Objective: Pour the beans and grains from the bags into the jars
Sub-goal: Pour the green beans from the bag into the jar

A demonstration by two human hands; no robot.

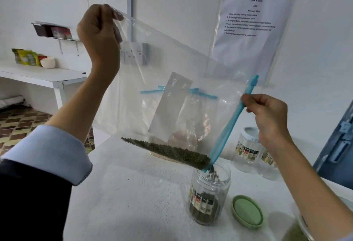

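Green beans ran from a tilted clear bag into an open jar on the counter.

Nearest on the white counter [133, 193] stood the open jar [209, 193], partly filled, with its green lid [247, 211] lying just to the right. Above it the bag [162, 88] sloped down to the right, and the beans [168, 152] gathered at its low corner over the jar mouth. The right hand [267, 114] pinched the blue zip strip [229, 126]; the left hand [99, 30] pinched the high far corner. Two more jars [248, 147] stood farther right.

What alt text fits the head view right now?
Two hands tilt a clear bag, pouring green beans into an open jar. Left hand pinches the raised corner; right hand grips the blue zip edge.
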